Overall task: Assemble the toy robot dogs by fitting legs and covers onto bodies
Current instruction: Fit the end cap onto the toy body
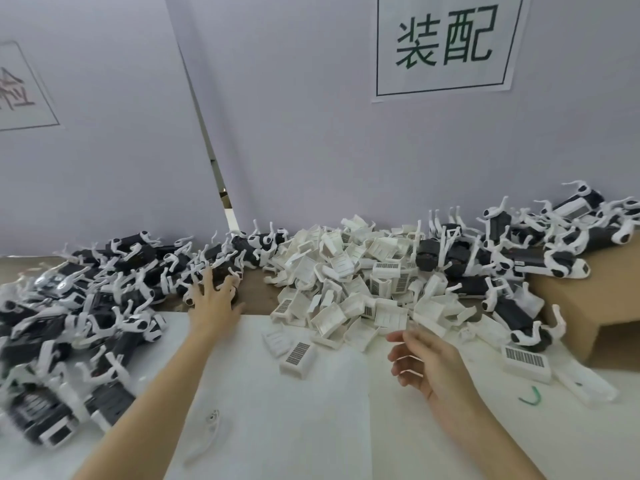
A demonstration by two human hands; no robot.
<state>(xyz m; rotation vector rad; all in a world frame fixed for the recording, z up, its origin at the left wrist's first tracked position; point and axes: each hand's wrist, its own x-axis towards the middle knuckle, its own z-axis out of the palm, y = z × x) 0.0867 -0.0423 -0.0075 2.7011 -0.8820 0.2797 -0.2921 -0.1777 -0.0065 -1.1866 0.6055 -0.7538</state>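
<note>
Fetching parts seems the step in hand; nearest, the right hand (420, 363) hovers loosely open, empty, before the white covers (349, 282); farther, the left hand (213, 296), fingers spread, reaches onto a black body (221, 271), perhaps touching; next, grip it and lift it to the desk (277, 427).

Single head-worn wide-angle view, looking forward and down across the tabletop (311, 410) toward the back wall (311, 150). Close range: both forearms enter from the bottom edge. Wall sign (446, 43) sits upper right of frame; edges bow with lens distortion.
</note>
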